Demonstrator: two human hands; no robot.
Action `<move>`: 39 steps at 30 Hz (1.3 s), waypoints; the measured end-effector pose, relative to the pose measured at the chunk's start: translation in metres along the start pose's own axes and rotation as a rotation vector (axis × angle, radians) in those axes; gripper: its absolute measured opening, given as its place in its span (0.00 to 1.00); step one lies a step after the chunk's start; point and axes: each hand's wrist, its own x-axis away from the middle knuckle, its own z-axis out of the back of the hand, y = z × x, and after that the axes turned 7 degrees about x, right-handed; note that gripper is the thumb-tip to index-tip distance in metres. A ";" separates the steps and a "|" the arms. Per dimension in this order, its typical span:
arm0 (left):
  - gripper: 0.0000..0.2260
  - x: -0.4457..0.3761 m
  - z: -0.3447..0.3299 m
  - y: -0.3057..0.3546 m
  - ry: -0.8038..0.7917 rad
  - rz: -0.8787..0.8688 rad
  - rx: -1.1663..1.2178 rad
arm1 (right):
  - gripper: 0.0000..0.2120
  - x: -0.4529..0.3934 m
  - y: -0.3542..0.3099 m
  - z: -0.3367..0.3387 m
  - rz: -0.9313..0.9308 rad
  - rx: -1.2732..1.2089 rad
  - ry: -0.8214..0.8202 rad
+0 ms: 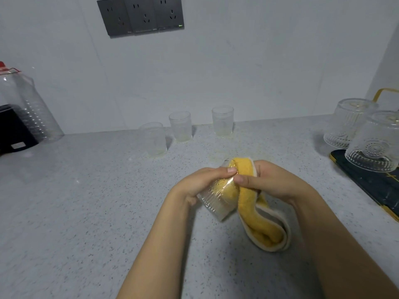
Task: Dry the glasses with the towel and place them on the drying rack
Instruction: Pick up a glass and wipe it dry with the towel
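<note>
Item in hand: one ribbed clear glass (216, 199), held tilted above the speckled countertop (86, 212), its mouth turned away toward the wall and its base toward the person. Left hand (200, 184) grasps the glass, fingers wrapped over the top of its wall. Right hand (274, 182) pinches the yellow towel (259, 221) between thumb and fingers; the upper end of the towel is stuffed into the glass, the rest hangs in a loop down to the countertop. Awaiting drying, by judgement: three upright glasses (180, 126) in a row near the wall. Already placed: two inverted patterned glasses (371, 141) on the dark drying rack (367, 182) with yellow trim, far right. Other stock: large clear plastic bottle (32, 108) with red cap and a black appliance (13, 130), far left; bank of dark wall sockets (140, 16) above. Risks, as judgement: the glass may slip if wet, since the left hand's hold covers only one side; twisting the towel hard could wrench it free onto the stone; the dangling loop could snag. Writing: none legible; a small green mark on the right socket is too small to read.
</note>
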 end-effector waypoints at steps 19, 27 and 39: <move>0.14 -0.009 -0.031 -0.014 0.480 -0.551 0.109 | 0.16 0.003 -0.008 0.000 -0.121 -0.623 -0.010; 0.16 -0.007 -0.021 -0.007 0.399 -0.268 0.169 | 0.31 0.003 -0.004 -0.009 -0.110 -0.317 -0.185; 0.20 -0.011 -0.017 -0.008 0.326 -0.553 0.010 | 0.13 -0.001 0.000 0.001 -0.137 -0.540 0.094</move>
